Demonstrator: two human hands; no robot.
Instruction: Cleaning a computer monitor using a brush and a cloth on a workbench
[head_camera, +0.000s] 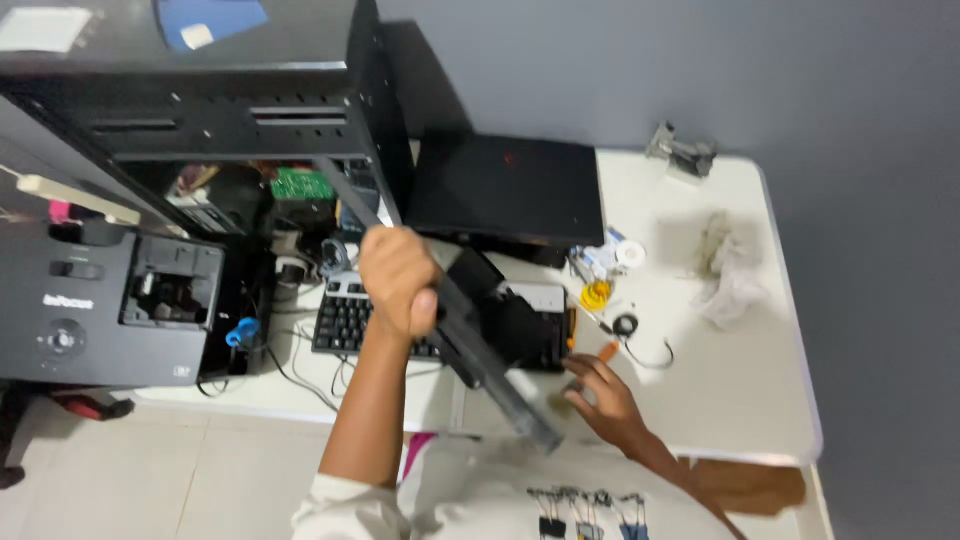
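Note:
My left hand (398, 280) is closed around a long dark panel edge (470, 345) of a large black computer case (200, 110) that hangs over the left of the white table (720, 380). The panel runs diagonally down to the table's near edge. My right hand (600, 395) rests on the table near that edge, fingers spread, beside an orange-handled tool (606, 352). A black keyboard (345, 318) lies under the panel.
A closed black laptop (510, 188) sits at the back. A grey projector (100, 305) is at the left. Small parts, a yellow spool (596, 296), a black cable (640, 335), crumpled cloth (725, 270) and a metal clamp (682, 152) lie at the right.

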